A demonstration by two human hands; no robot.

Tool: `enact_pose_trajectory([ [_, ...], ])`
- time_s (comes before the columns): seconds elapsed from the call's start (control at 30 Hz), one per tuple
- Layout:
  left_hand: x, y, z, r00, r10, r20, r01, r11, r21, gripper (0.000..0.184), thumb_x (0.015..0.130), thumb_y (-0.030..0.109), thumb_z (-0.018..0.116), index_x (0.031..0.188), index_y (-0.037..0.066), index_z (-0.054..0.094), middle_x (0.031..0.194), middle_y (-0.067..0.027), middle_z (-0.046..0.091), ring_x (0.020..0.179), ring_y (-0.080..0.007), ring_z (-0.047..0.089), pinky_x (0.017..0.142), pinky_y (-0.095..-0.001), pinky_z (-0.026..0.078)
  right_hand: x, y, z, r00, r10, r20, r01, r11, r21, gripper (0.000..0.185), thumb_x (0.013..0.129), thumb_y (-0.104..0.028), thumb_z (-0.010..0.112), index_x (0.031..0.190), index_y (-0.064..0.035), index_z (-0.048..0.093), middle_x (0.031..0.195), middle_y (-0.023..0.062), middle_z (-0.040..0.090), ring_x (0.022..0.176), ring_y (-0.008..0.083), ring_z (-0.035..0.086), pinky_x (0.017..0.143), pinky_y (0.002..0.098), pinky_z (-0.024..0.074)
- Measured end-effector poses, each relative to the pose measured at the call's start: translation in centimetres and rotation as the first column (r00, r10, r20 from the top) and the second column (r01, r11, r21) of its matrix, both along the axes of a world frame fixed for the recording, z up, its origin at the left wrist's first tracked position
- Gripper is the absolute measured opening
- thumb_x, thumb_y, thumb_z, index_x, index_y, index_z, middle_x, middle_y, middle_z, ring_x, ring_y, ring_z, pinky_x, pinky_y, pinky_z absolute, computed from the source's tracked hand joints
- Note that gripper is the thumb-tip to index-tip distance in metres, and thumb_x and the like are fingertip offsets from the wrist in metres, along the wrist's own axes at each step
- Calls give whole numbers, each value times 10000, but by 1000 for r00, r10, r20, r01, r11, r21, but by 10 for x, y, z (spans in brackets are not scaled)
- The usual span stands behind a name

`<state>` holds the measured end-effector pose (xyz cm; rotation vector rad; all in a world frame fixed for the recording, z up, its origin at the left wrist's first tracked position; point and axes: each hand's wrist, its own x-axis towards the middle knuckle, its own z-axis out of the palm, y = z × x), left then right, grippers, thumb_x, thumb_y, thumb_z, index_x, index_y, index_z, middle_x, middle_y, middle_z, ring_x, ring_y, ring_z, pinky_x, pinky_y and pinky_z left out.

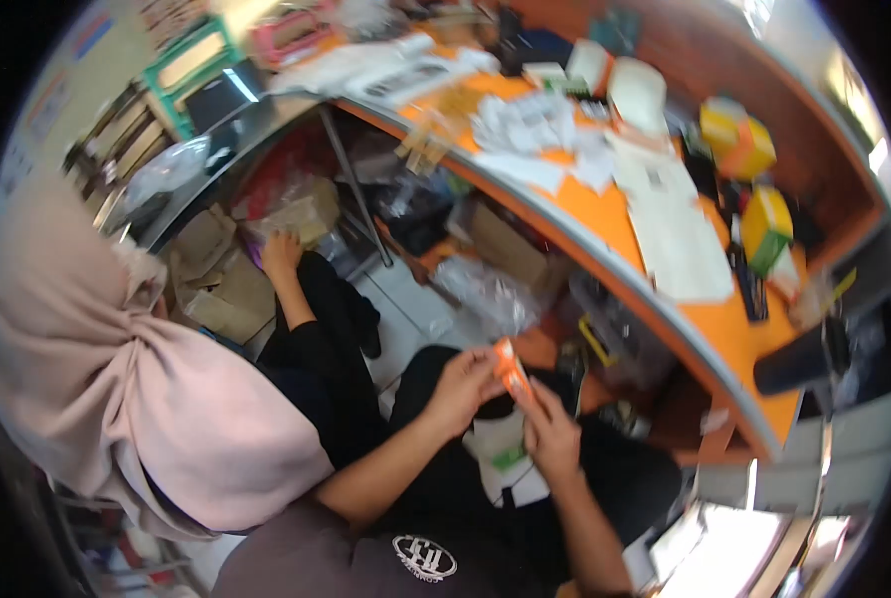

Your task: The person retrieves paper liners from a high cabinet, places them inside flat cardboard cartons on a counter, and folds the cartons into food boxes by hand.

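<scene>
In front of my lap I hold a small orange-and-white packet, too blurred to read. My left hand pinches its left side near the upper end. The fingers of my right hand are closed on its lower right end. Below my hands, a pale paper or pouch with a green patch lies against my dark trousers. What the packet contains cannot be seen.
A person in a pink headscarf sits close on my left, with one hand near brown cardboard. The orange desk curves ahead, bearing papers and yellow boxes. Clear plastic bags lie beneath it.
</scene>
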<state>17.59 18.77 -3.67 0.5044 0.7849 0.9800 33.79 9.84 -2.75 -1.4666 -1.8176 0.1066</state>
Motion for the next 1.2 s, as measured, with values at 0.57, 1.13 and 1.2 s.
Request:
enact_pose_trajectory([
  [0.57,67,-10,16,877,262,-402,14,823,568,60,941,16,719,976,-26,695,980,-58,709,903,-87,645,850,-238,502,50,36,13,688,-77,-721,30,997,-78,150,898,-74,723,1027,0,713,986,147,744,843,262,746,716,319,570],
  [1.13,67,-8,51,954,-46,-295,169,898,407,245,956,-7,670,1195,-47,635,1050,-126,724,968,-170,714,877,-296,585,51,30,17,409,28,-912,-84,996,-7,108,968,-51,654,1039,30,661,996,69,630,925,145,689,812,281,567],
  [1.2,62,-8,48,951,-46,-306,176,894,411,235,957,-5,672,1186,-46,640,1058,-123,723,972,-166,710,877,-293,579,47,30,16,437,39,-898,-79,997,5,102,967,-37,653,1039,34,662,998,70,632,936,142,686,818,284,570],
])
